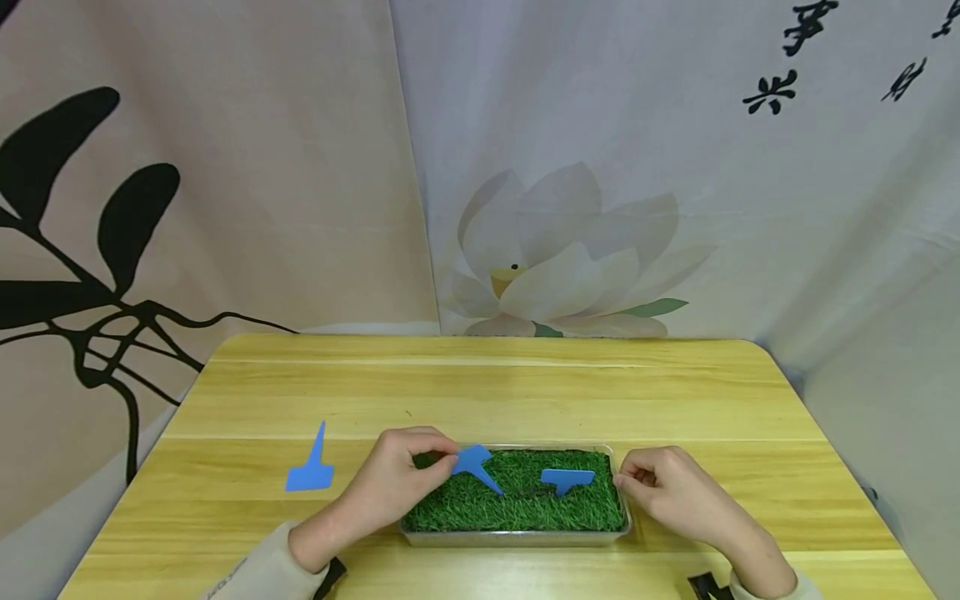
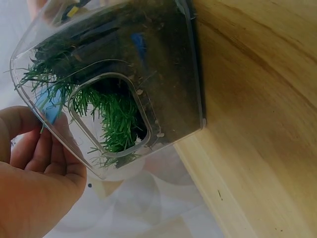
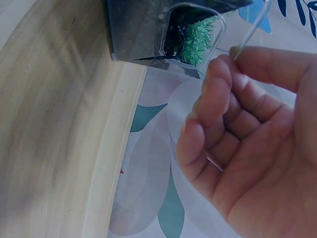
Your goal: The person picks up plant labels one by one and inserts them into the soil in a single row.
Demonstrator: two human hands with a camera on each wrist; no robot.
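Note:
My left hand [image 1: 397,477] pinches the head of a blue T-shaped plant label [image 1: 472,458] between thumb and fingers. The label's narrow stem slants down to the right over green artificial grass [image 1: 517,512], which fills a clear plastic box [image 1: 513,540]. A second blue plant label [image 1: 567,477] stands in the grass on the right, its lower stem hidden. At the box's right end, my right hand [image 1: 678,496] pinches the rim with thumb and fingertips. In the left wrist view, part of the held label [image 2: 50,106] shows behind the box wall.
Another blue plant label [image 1: 309,476] lies on the wooden table [image 1: 480,392], left of the box, its stem pointing away. Beyond the table's back edge hangs a pale curtain [image 1: 315,167] printed with plants and a large flower.

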